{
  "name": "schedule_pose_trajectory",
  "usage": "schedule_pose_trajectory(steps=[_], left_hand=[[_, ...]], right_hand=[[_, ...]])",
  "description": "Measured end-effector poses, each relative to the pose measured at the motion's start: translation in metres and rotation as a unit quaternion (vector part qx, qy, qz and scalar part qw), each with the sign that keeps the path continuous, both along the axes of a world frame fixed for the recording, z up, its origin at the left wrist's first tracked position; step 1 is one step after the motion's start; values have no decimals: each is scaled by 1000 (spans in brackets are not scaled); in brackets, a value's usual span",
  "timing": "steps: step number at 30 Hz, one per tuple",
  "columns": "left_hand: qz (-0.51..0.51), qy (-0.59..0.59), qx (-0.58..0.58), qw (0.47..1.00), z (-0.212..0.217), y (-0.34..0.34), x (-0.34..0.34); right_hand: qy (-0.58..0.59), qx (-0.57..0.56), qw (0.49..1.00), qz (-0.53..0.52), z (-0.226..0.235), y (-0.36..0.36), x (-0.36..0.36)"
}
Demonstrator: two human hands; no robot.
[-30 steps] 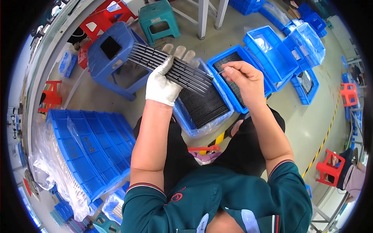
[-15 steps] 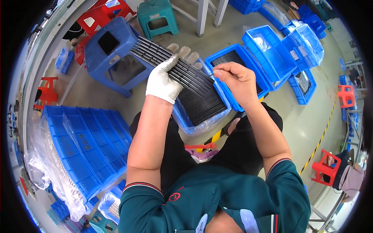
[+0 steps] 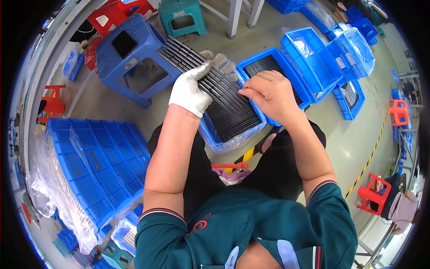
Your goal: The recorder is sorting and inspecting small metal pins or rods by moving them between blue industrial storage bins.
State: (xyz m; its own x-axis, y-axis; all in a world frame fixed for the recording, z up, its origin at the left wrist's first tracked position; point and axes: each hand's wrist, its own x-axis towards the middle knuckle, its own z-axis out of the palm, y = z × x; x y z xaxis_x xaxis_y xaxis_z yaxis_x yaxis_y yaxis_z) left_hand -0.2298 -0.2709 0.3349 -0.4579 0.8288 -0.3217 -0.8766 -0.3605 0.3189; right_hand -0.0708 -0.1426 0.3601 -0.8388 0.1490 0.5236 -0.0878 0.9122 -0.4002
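Several rods [image 3: 226, 93] are gripped in the left hand [image 3: 190, 93] above the near bin [image 3: 206, 131], right hand [image 3: 272, 95] at their ends, hold unclear to me; I'd judge this handful unfinished, many more left there and in the far bin [image 3: 302, 89].

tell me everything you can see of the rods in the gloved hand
The rods are long, straight and dark, glossy like metal, bundled side by side. They slant from upper left to lower right, partly over a blue bin. The gloved left hand grips them midway; the right hand is near their lower end, contact unclear.
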Motion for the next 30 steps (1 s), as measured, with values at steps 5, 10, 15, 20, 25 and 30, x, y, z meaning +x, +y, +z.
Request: schedule_pose_trajectory(steps=[5,10,15,20,25,30], left_hand=[[6,1,-36,999,5,1,0],[30,21,-90,995,8,2,2],[29,31,-79,996,5,1,-2],[24,24,-66,997,1,0,-5],[21,21,-69,997,1,0,-5],[21,0,-64,998,1,0,-5]], right_hand=[[35,-80,995,-51,6,-5,-1],[92,-97,988,-75,5,-8,-3],[13,-103,994,-33,-4,-7,-4],[26,-72,997,-24,-7,-6,-6],[25,-22,999,11,2,-8,-5],[0,37,999,36,6,-11,-7]])
